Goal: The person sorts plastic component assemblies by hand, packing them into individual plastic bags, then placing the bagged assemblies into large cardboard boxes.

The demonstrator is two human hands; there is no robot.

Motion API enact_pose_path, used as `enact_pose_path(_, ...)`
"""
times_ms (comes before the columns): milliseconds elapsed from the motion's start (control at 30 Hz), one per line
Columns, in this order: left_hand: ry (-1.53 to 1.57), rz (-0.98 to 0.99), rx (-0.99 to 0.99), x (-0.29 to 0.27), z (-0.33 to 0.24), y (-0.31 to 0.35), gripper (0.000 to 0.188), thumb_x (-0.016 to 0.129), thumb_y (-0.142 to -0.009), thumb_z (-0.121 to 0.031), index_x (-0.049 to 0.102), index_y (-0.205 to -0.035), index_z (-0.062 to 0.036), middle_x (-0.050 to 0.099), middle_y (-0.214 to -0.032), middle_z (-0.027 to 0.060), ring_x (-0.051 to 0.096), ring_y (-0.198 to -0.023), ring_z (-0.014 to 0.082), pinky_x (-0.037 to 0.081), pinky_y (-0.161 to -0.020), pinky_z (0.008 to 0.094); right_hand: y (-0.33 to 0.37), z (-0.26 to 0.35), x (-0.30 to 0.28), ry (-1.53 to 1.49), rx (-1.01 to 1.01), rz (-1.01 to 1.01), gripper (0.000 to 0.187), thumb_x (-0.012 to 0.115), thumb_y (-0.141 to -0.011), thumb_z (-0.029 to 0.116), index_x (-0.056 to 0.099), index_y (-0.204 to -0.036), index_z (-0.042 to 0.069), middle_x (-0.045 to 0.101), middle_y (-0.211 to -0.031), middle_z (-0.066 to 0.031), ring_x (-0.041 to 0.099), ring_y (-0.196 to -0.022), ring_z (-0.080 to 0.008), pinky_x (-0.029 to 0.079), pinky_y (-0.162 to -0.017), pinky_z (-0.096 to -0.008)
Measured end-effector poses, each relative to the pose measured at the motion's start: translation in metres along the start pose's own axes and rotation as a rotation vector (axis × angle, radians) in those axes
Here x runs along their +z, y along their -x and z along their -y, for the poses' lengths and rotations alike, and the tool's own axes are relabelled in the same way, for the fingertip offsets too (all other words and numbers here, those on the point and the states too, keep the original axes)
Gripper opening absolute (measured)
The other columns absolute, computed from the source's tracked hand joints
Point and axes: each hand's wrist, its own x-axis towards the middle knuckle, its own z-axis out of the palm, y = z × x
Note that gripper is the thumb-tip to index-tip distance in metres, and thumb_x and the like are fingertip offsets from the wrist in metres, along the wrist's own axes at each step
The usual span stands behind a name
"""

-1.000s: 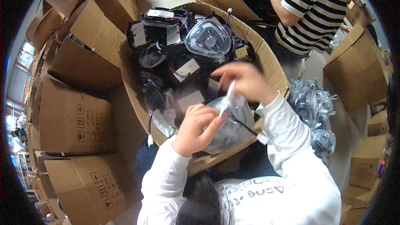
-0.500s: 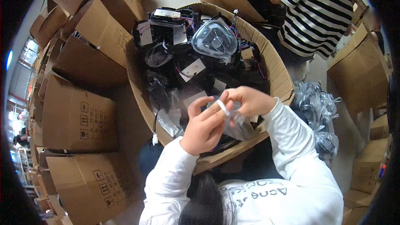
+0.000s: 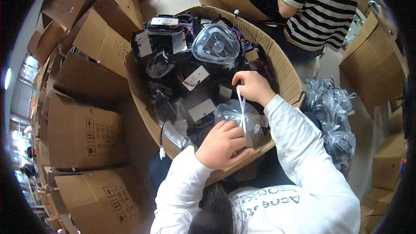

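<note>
A clear plastic bag [image 3: 229, 111] stands bunched inside the cardboard box in front of me, its neck gathered by a white tie [image 3: 243, 104]. My right hand [image 3: 253, 87] is closed in a pinch on the upper end of the tie, pulling it up taut. Curled low against the bag's near side is my left hand [image 3: 223, 145], where the tie's lower end runs into its fingers; the exact grip is partly hidden. The bag's contents are hard to make out.
The open cardboard box [image 3: 281, 63] holds black lamp-like units with wires and white labels. A clear-covered lamp [image 3: 215, 44] lies on top. Several tied plastic bags [image 3: 331, 117] are heaped at right. Cartons [image 3: 84, 132] line the left. A person in a striped shirt [image 3: 318, 6] works beyond.
My hands have moved apart from the bag's neck. The right has risen with the tie's upper end; the left has dropped lower. The tied bag neck now shows between them.
</note>
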Motion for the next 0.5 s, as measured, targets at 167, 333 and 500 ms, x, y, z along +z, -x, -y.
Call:
enact_pose_path(167,0.021,-0.052,-0.112,0.009,0.019,0.002,0.023,0.075,-0.089,-0.024,0.068,-0.097,-0.0043,0.068,-0.109,0.0131,0.062,-0.098,0.0336,0.048,-0.086,0.042,-0.005,-0.02,-0.027,-0.616,-0.1,-0.056,0.027,0.062,-0.103,0.024,0.072,-0.102,-0.001,0.068,-0.075,-0.006,0.065,-0.074,-0.0144,0.053,-0.068,-0.033)
enact_pose_path(333,0.025,-0.22,-0.22,0.011,0.008,0.007,0.039,0.073,-0.087,-0.002,0.066,-0.126,-0.0035,0.055,-0.144,0.0214,0.057,-0.129,0.0399,0.048,-0.106,0.0454,0.063,0.018,-0.112,-1.451,-0.236,-0.457,0.027,0.06,-0.106,0.031,0.063,-0.096,0.005,0.049,-0.059,0.0027,0.04,-0.045,-0.0067,0.032,-0.043,-0.0242)
enact_pose_path(500,-0.035,-0.191,-0.212,0.023,-0.004,-0.008,0.032,0.07,-0.089,-0.002,0.068,-0.121,-0.0032,0.062,-0.136,0.0199,0.061,-0.125,0.0398,0.051,-0.102,0.0445,0.196,0.026,-0.218,-1.002,-0.97,-1.13,0.04,0.04,-0.113,0.041,0.062,-0.105,0.009,0.03,-0.057,0.0058,0.023,-0.049,-0.0073,0.021,-0.047,-0.0284)
